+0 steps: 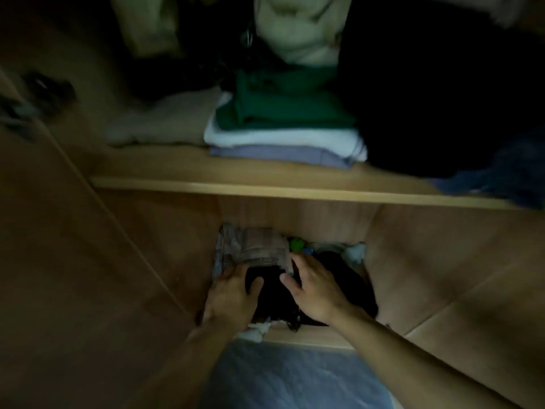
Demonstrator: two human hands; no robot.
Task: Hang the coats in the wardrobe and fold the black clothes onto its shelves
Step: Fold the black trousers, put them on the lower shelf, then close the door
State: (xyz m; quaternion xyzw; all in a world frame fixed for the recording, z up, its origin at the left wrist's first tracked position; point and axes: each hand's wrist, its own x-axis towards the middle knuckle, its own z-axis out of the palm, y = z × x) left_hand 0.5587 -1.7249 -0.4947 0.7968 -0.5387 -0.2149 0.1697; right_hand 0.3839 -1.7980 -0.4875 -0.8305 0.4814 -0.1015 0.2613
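Black garment (272,293): soft, matte, bunched fabric, low in wooden wardrobe compartment (295,219). Left hand (231,296) and right hand (315,287) lie flat on it, fingers spread, gripping nothing. Checked grey cloth (253,246) behind. Upper shelf (265,188): folded green, white, lilac stack (283,125).

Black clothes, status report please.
Both hands, left and right, flat on black clothes, lower shelf. Grey bundle crowds behind. Upper shelf holds folded stack.
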